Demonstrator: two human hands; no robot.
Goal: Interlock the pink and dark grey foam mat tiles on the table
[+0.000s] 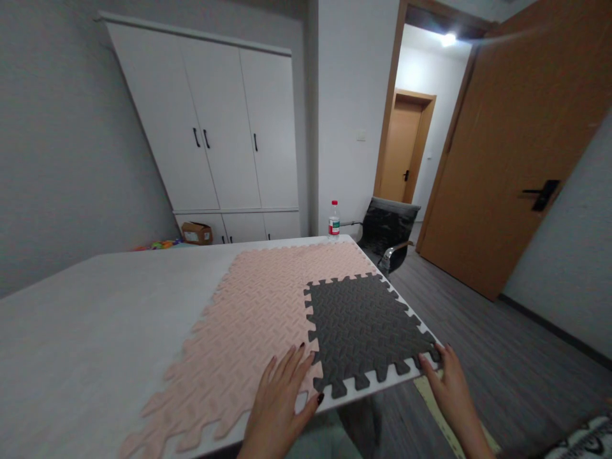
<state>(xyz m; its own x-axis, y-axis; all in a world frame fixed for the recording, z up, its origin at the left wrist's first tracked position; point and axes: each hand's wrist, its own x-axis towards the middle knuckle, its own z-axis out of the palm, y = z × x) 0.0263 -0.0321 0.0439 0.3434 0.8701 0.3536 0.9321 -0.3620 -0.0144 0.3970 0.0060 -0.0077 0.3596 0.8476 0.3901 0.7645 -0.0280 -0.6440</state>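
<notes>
A dark grey foam mat tile (366,325) with jigsaw edges lies on the white table, against pink foam tiles (253,319) on its left and far sides. My left hand (282,395) rests with fingers spread on the pink foam, close to the grey tile's near left corner. At the near right corner of the grey tile is my right hand (444,376), its thumb and fingers apart and touching the tile's edge.
A bottle with a red cap (334,220) stands at the table's far edge. Beyond it are a black chair (389,226) and an open wooden door (516,146). Behind the white table (95,306) are a cardboard box (197,233) and a white wardrobe (215,115).
</notes>
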